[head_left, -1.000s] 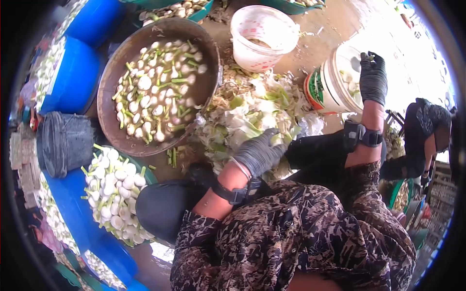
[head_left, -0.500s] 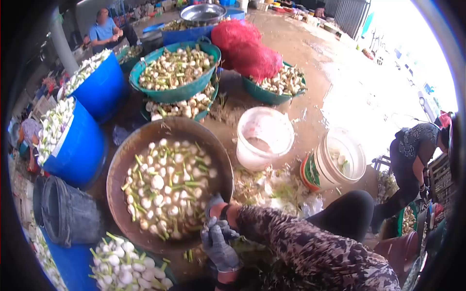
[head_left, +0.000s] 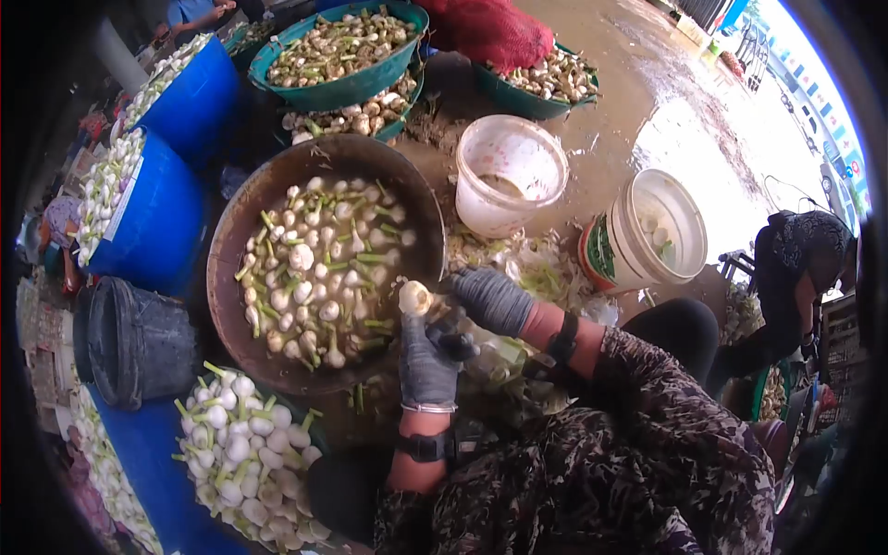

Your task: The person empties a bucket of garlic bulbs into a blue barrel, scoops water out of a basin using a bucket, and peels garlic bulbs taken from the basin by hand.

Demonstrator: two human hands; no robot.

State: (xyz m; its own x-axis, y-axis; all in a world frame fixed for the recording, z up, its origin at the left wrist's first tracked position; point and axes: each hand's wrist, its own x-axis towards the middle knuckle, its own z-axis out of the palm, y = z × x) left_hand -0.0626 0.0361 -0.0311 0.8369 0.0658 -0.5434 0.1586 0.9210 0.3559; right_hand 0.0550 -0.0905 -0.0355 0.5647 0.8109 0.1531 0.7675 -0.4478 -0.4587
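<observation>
My left hand (head_left: 431,356), in a grey glove, grips a garlic bulb (head_left: 415,298) that shows above its fingertips. My right hand (head_left: 493,300), also gloved, is closed beside the bulb's stem side; what lies between its fingers is too small to make out. Both hands are at the right edge of a wide brown basin (head_left: 222,277), where many bulbs with green stems float in murky water (head_left: 319,268). Peelings (head_left: 546,268) lie on the ground beyond my right hand.
A white bucket (head_left: 511,176) and a second bucket (head_left: 655,227) stand beyond my hands. Peeled bulbs (head_left: 245,453) are heaped at lower left, near a black bucket (head_left: 153,342). Blue drums (head_left: 157,217) line the left. A co-worker (head_left: 786,277) bends at right.
The view has tilted down. My hands have moved apart slightly and up from the basin's lower right rim, and a bulb now shows in my left hand.
</observation>
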